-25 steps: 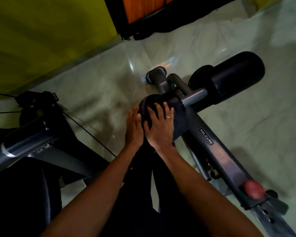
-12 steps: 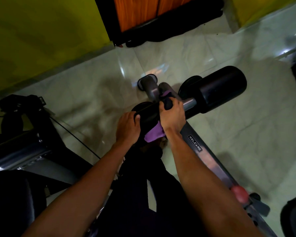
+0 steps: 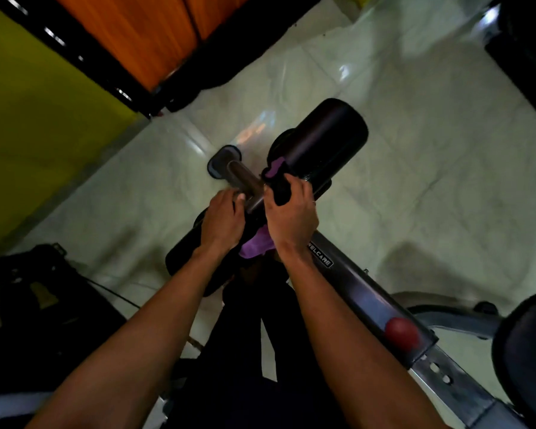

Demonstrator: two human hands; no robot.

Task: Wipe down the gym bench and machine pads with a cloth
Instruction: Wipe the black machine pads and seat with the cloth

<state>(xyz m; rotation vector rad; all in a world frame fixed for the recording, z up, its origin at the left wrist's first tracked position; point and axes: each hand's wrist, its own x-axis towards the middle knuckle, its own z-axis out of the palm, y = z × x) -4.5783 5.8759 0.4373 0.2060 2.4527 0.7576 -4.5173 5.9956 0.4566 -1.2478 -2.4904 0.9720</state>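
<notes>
**Clerk:** Entry one, the cloth?

**Checker:** Soft purple cloth with a dark face (image 3: pixel 256 244), bunched at the centre of the scene. It sits where the grey metal cross tube (image 3: pixel 245 181) meets the black cylindrical foam roller pad on the far right (image 3: pixel 325 140). The right hand (image 3: pixel 291 218) has its fingers wrapped round the cloth and presses it to that joint. A purple tail hangs below the wrist.

**Clerk:** Entry two, the other hand?

**Checker:** The left hand (image 3: pixel 222 224) is curled over the inner end of the matching black roller pad on the near left (image 3: pixel 183 252), holding it. Its fingertips touch the tube.

**Clerk:** Progress?

**Checker:** Judged as mid-task. The wiping is at the centre joint between the two rollers. The long barrel of the far right pad lies beyond the cloth and probably remains to be done. So does the dark padded edge at the near right corner (image 3: pixel 526 351). No surface shows a plain wet or clean mark, so what is finished cannot be told.

**Clerk:** Markings?

**Checker:** One small plate on the dark steel frame beam (image 3: pixel 369 292), just right of the right wrist, reads "WELCARE", its first letter partly covered. A round red knob (image 3: pixel 401 331) sits nearer on the same beam and bears no writing. No other lettering is legible.
</notes>
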